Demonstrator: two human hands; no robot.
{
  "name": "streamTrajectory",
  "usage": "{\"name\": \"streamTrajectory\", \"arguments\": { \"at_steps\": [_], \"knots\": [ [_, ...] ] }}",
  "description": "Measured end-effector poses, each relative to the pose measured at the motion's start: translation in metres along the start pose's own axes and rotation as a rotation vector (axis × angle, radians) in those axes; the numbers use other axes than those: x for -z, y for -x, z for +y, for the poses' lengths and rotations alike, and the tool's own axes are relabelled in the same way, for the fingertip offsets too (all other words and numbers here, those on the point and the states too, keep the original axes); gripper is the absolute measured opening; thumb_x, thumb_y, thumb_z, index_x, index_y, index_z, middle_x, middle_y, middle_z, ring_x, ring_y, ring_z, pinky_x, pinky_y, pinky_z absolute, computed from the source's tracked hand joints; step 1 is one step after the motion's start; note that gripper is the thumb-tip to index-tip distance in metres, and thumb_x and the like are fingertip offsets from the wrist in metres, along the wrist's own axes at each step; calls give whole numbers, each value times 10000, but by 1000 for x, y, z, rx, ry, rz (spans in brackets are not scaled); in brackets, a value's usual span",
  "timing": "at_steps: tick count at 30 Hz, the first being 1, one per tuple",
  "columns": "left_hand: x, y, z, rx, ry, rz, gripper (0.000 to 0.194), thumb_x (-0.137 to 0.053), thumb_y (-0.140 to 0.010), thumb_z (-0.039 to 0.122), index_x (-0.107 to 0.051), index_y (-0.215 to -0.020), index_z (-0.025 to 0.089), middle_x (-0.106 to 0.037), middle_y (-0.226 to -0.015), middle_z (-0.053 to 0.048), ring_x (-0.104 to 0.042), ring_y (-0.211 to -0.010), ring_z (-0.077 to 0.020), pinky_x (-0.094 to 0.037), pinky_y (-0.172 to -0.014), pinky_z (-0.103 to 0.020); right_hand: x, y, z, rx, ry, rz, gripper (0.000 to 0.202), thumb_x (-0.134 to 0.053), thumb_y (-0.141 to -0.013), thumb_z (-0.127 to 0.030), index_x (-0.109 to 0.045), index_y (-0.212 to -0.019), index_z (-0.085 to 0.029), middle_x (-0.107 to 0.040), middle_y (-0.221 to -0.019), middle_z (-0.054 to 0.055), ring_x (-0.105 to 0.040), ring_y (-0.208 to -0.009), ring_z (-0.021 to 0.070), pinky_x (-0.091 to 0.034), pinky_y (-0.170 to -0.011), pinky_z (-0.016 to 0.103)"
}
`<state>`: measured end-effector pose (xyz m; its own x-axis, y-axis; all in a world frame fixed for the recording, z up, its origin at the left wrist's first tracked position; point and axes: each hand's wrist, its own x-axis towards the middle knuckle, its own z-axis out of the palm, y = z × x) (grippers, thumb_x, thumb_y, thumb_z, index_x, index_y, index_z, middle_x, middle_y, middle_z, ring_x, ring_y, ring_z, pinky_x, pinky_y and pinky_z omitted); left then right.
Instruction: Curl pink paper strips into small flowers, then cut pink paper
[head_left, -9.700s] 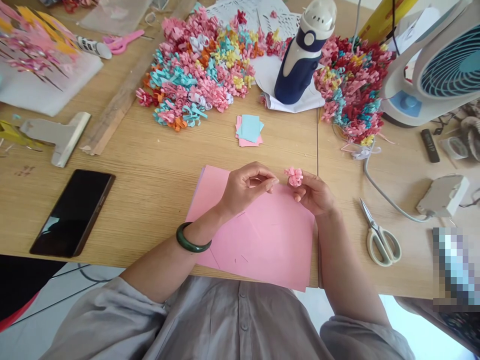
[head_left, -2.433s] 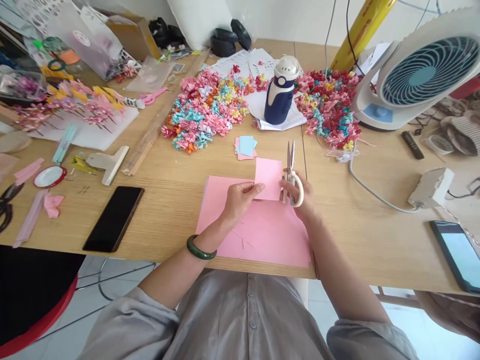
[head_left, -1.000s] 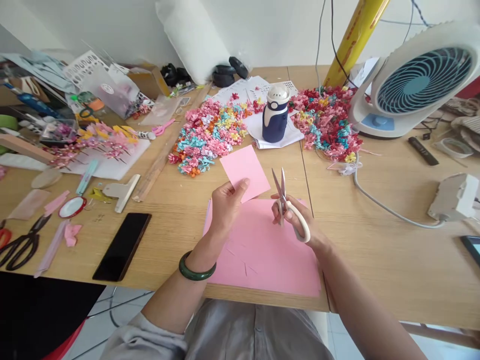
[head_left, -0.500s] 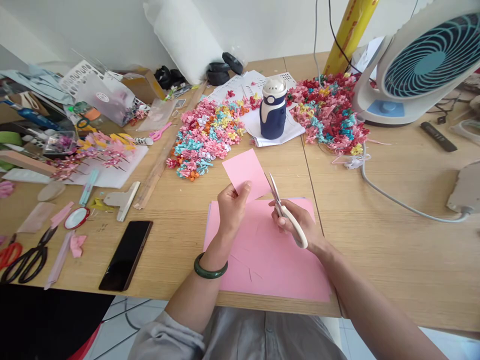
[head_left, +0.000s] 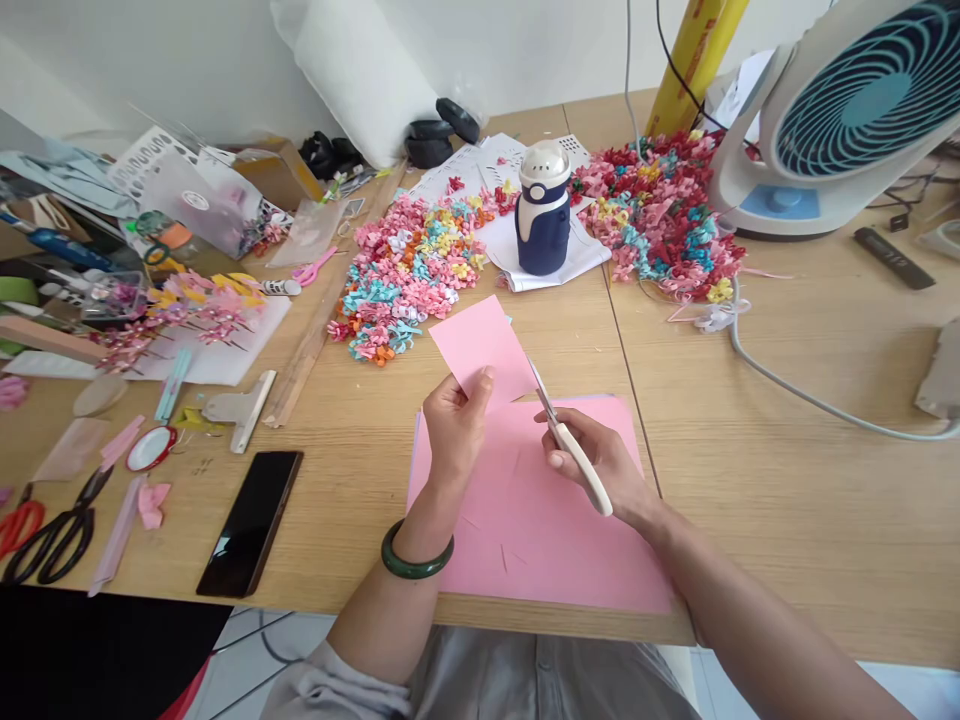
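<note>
Between the thumb and fingers of my left hand [head_left: 456, 430] is a small pink paper piece [head_left: 480, 345], held up at a tilt. My right hand [head_left: 592, 462] grips white-handled scissors [head_left: 577, 462], whose blades look nearly closed and lie along the paper's right edge. Beneath both hands, large pink paper sheets [head_left: 547, 540] are stacked at the table's front edge. A few thin pink slivers [head_left: 505, 558] rest on the top sheet.
Behind the hands stand a navy bottle [head_left: 544, 225] and heaps of colourful ribbon bows [head_left: 416, 265]. To the left lie a phone [head_left: 251, 522], a bulldog clip [head_left: 244, 408] and black-handled scissors [head_left: 64, 530]. A fan [head_left: 847, 120] stands at back right, its cable nearby.
The scissor blades have come together at the paper's right edge. My left hand and the paper have shifted slightly left, and the whole view has moved a little.
</note>
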<state>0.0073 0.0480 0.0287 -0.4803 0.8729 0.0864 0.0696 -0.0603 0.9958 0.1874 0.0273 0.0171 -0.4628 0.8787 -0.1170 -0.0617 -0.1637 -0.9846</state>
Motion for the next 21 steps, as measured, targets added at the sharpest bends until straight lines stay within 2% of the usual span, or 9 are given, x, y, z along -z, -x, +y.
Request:
{"name": "streamTrajectory", "arguments": {
  "at_steps": [8, 21],
  "knots": [
    [-2, 0, -6, 26, 13, 18, 311, -738, -768, 459, -716, -803, 151, -712, -795, -14, -628, -765, -157, -506, -713, -233, -3, 2, -5, -37, 55, 38, 567, -772, -717, -566, -588, -1097, -186, -459, -722, -33, -397, -648, 120, -320, -606, 286],
    [-4, -2, -10, 12, 54, 42, 333, -766, -747, 451, -731, -808, 125, -678, -734, -15, -599, -709, -141, -486, -672, -239, -5, 2, -9, -60, 95, 46, 587, -738, -733, -601, -590, -1087, -157, -457, -728, -28, -389, -661, 118, -338, -632, 292]
  ]
}}
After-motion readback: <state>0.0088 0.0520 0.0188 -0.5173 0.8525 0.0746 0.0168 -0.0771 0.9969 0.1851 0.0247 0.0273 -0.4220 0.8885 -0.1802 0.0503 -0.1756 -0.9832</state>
